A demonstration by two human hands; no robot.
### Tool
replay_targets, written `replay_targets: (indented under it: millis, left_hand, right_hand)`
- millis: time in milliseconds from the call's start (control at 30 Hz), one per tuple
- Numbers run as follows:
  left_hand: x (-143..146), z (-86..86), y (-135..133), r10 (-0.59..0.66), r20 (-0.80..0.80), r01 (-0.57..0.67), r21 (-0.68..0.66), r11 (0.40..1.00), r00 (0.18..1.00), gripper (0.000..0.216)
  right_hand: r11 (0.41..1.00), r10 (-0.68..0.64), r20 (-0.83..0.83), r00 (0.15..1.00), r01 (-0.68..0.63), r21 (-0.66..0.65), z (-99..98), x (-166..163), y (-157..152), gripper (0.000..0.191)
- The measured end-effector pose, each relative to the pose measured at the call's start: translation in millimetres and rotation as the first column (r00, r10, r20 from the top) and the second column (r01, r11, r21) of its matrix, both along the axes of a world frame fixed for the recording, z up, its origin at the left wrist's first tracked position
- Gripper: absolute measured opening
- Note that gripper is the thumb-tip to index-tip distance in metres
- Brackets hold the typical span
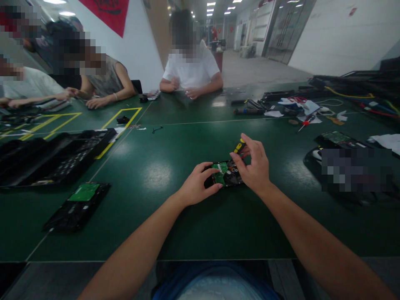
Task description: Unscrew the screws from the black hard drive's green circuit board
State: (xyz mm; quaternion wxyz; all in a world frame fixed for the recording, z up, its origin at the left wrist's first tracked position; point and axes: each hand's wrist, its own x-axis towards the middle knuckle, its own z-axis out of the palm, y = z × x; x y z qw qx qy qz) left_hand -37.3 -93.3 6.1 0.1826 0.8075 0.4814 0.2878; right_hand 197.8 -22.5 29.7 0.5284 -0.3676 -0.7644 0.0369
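Observation:
A small black device with a green circuit board (222, 173) lies on the dark green table (175, 221) in front of me. My left hand (199, 184) grips its left end, fingers curled around the edge. My right hand (253, 163) is closed on a yellow-and-black screwdriver (239, 146), its tip pointing down into the board.
Black trays (53, 156) and another black device with a green board (78, 205) lie at the left. Tools, cables and papers (300, 109) litter the far right, with more boards (337, 138) nearer. Three people sit along the far and left sides. Yellow tape lines (121, 116) mark the table.

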Motion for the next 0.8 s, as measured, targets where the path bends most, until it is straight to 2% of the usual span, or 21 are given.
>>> replay_targets:
  millis: [167,567,800]
  left_hand:
    - [-0.3,-0.7,0.4,-0.004,0.007,0.004,0.000,1.000,1.000,0.050]
    - [0.6,1.2,-0.5,0.004,0.003,-0.004,-0.003,1.000,1.000,0.050]
    - [0.5,-0.8,0.5,-0.001,0.006,0.001,0.009,1.000,1.000,0.051]
  right_hand:
    - [0.999,0.045,-0.031,0.998,-0.046,-0.021,-1.0,-1.7,0.4,0.060]
    - [0.999,0.049,-0.031,0.998,-0.050,-0.006,-2.9,-1.9,1.2,0.060]
    - [1.000,-0.010,-0.001,1.000,0.010,0.026,-1.5,-0.4,0.6,0.064]
